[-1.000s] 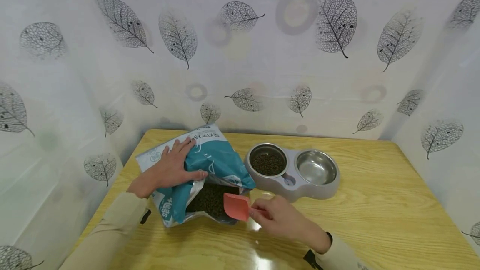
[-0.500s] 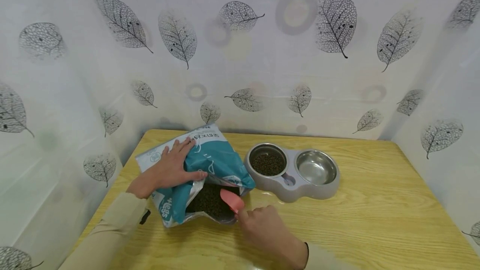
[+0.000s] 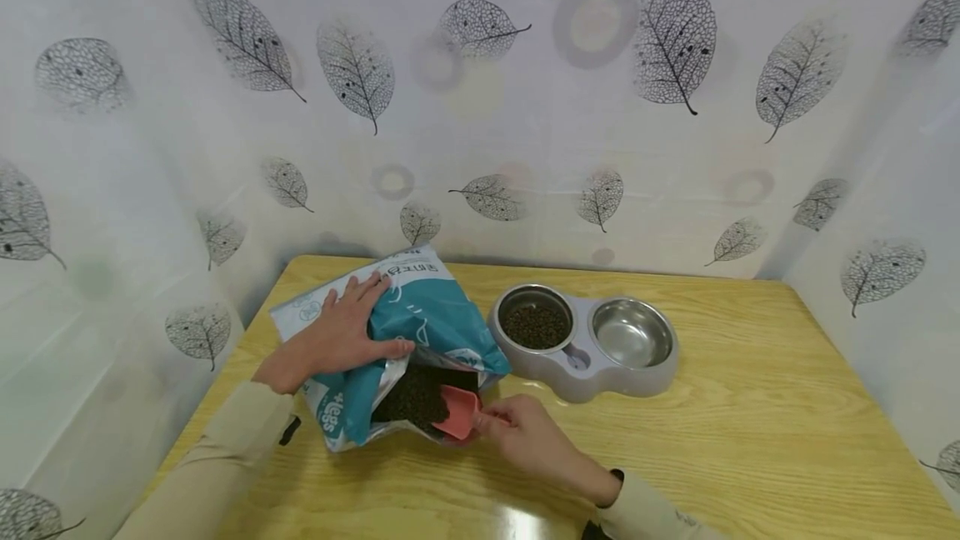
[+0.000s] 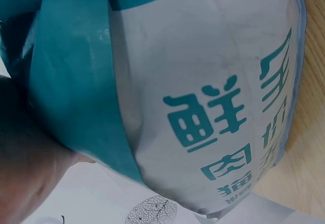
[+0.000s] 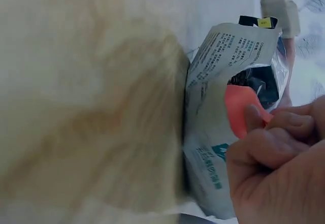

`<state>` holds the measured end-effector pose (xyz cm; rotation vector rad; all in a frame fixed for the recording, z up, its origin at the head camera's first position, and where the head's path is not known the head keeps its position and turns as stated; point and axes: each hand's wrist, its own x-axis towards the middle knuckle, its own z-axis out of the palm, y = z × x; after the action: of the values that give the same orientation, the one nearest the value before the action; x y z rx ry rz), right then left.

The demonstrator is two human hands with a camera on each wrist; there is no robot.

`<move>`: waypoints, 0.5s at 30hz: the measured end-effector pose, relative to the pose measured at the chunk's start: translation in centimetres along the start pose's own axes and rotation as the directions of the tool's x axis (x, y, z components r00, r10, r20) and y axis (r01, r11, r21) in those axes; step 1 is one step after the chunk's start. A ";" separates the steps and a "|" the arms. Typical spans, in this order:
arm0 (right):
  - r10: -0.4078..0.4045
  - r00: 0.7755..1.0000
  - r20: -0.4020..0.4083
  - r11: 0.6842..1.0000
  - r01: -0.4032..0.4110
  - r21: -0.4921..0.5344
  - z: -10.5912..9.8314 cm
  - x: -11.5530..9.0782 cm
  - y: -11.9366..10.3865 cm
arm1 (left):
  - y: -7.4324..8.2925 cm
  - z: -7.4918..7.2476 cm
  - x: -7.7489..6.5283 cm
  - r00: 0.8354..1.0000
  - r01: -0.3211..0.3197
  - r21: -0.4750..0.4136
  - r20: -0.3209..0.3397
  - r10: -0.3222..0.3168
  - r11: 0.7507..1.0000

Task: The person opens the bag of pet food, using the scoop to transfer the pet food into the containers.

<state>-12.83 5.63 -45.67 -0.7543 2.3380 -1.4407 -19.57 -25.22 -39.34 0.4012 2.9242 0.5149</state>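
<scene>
A teal and white pet food bag (image 3: 438, 315) lies on its side, its mouth facing the front and dark brown kibble (image 3: 411, 397) showing inside. My left hand (image 3: 341, 338) rests on top of the bag with fingers spread. My right hand (image 3: 528, 438) grips the handle of a pink scoop (image 3: 460, 412), whose blade is in the bag's mouth with kibble at its front edge. In the right wrist view, curled fingers and thumb pinch the scoop (image 5: 239, 107) at the opening. The left wrist view is mostly filled by the bag's printed side (image 4: 203, 46).
Just right of the bag stands a grey double feeder (image 3: 592, 382). Kibble lies in its left steel bowl (image 3: 536, 319); the right steel bowl (image 3: 632, 334) shows bare metal. Behind the wooden table (image 3: 750, 407) hangs a leaf-patterned sheet (image 3: 540, 123).
The scoop has dipped into the bag's mouth, turned, and now has kibble at its front edge. My right hand moved left and then slightly back right. The left hand has stayed on the bag.
</scene>
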 end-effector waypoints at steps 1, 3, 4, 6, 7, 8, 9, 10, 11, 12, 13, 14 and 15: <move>0.051 0.999 0.018 0.996 -0.052 0.072 0.0 0.0 0.1 | 0.0 0.0 0.0 1.000 -0.001 -0.001 -0.001 0.001 1.000; 0.138 0.989 0.053 0.968 -0.146 0.202 -0.1 -0.1 0.3 | 0.0 0.0 0.0 1.000 -0.003 -0.001 -0.001 0.003 1.000; 0.175 0.982 0.070 0.946 -0.187 0.266 -0.1 -0.1 0.5 | 0.1 0.0 0.0 1.000 -0.003 -0.002 0.000 0.003 1.000; 0.240 0.964 0.112 0.884 -0.264 0.384 -0.1 -0.2 0.7 | 0.1 0.1 0.0 1.000 0.000 -0.002 0.001 0.000 1.000; 0.261 0.956 0.133 0.853 -0.293 0.431 -0.2 -0.3 0.8 | 0.1 0.1 0.0 1.000 0.001 -0.002 0.001 -0.001 1.000; 0.275 0.949 0.156 0.820 -0.316 0.477 -0.3 -0.4 0.9 | 0.1 0.1 -0.1 1.000 0.003 -0.001 0.001 -0.003 1.000; 0.284 0.942 0.180 0.788 -0.336 0.515 -0.4 -0.4 0.9 | 0.1 0.1 -0.1 1.000 0.004 -0.002 0.000 -0.004 1.000; 0.288 0.936 0.204 0.756 -0.353 0.551 -0.5 -0.5 1.0 | 0.1 0.1 0.0 1.000 0.003 -0.001 -0.002 -0.003 1.000; 0.287 0.931 0.225 0.729 -0.365 0.579 -0.6 -0.5 1.1 | 0.1 0.1 0.0 1.000 0.003 0.000 -0.003 -0.003 1.000; 0.277 0.930 0.243 0.709 -0.368 0.602 -0.8 -0.6 1.1 | 0.1 0.1 0.0 1.000 0.003 0.002 -0.005 -0.002 1.000; 0.265 0.930 0.255 0.693 -0.368 0.620 -1.0 -0.6 1.2 | 0.1 0.1 0.0 1.000 0.002 0.003 -0.006 -0.002 1.000; 0.252 0.930 0.266 0.678 -0.366 0.638 -1.1 -0.7 1.3 | 0.1 0.1 0.0 1.000 0.002 0.002 -0.007 -0.002 1.000; 0.239 0.931 0.275 0.665 -0.364 0.652 -1.3 -0.7 1.3 | 0.1 0.1 -0.1 1.000 0.002 0.002 -0.007 -0.002 1.000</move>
<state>-13.22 7.46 -46.28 -0.2301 1.4857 -1.8178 -19.49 -25.14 -39.39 0.3976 2.9313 0.5144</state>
